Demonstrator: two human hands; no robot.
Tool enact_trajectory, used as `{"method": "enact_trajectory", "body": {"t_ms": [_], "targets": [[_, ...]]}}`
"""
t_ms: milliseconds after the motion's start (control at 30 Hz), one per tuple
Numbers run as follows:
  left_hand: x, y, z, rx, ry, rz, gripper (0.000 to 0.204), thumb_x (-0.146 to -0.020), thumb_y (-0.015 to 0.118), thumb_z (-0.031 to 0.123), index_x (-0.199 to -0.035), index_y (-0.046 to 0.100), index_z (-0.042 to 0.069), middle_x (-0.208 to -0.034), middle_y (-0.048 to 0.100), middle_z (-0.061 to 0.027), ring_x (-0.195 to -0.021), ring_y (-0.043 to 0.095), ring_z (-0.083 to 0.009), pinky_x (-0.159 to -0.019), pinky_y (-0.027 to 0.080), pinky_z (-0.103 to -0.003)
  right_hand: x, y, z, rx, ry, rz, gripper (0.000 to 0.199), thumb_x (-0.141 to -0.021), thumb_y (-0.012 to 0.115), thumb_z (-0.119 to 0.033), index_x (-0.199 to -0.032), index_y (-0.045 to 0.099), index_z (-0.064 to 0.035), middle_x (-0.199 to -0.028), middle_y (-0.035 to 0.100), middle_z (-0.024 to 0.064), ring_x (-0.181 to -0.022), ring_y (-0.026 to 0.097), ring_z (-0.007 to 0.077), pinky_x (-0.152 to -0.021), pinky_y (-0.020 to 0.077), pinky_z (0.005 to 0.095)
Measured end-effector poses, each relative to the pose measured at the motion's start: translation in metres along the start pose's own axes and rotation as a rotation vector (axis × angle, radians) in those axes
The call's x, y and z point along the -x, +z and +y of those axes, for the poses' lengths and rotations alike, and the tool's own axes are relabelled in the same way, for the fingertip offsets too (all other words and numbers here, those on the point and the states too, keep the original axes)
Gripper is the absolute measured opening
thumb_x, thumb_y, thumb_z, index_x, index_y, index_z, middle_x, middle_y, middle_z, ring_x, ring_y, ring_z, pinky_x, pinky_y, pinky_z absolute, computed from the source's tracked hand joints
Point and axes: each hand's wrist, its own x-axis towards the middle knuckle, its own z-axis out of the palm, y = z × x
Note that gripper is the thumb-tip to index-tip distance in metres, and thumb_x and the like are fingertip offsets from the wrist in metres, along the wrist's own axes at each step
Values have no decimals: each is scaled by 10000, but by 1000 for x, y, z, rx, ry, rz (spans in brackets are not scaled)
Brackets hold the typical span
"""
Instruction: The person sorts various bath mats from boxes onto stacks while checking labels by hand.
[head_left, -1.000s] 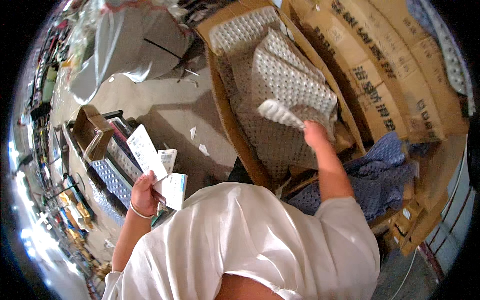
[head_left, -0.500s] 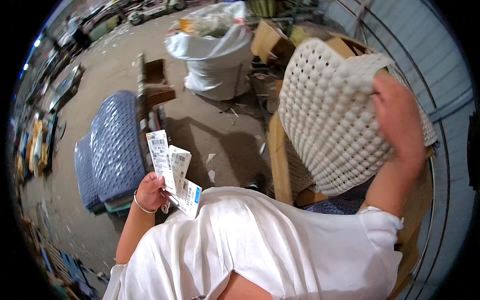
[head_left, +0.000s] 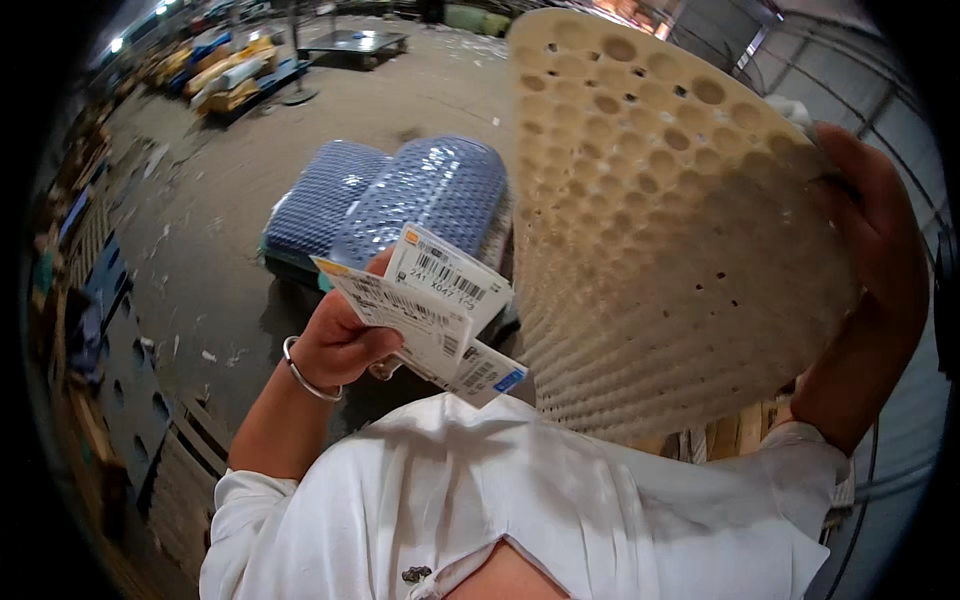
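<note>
My left hand (head_left: 350,335) is closed around a few white printed labels (head_left: 410,315), fanned out in front of my chest, with barcodes and a blue patch on the lowest one. A bracelet circles that wrist. On the right, my right hand (head_left: 875,205) grips the edge of a cream bubbled mat (head_left: 650,220) with small holes. The mat hangs upright and bowed before me, its round hollows facing me. Part of the fingers is hidden behind its edge.
Blue-grey bubbled mats (head_left: 420,195) lie stacked beyond my left hand. A low flat cart (head_left: 355,45) stands far back, near a pallet of yellow and white bundles (head_left: 240,80). Blue and wooden pallets (head_left: 130,370) line the left side. A corrugated metal wall rises at right.
The cream mat has been lifted from the pile at right and brought up before me. The labels have risen and come closer. My view has turned left.
</note>
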Motion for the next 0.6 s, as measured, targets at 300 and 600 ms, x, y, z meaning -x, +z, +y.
{"method": "enact_trajectory", "body": {"t_ms": [300,600], "targets": [[63,-66,68,-549,-51,478,175,-841,590,119,-955,651,-1,-1110,609,-144,-1050,540,-248,-1085,129,-408,-154,119,-92,-421,-674,-244,450,-870,542,-110,-1292,432,1,-1020,612,106,-808,608,128,-714,514,278],[90,-108,103,-1034,87,797,151,-755,660,181,-783,683,35,-913,668,-157,-1003,577,-304,-944,385,-405,-266,203,-163,-240,-1001,-350,427,-780,562,-82,-1194,518,11,-813,614,186,-717,626,308,-658,488,348]]}}
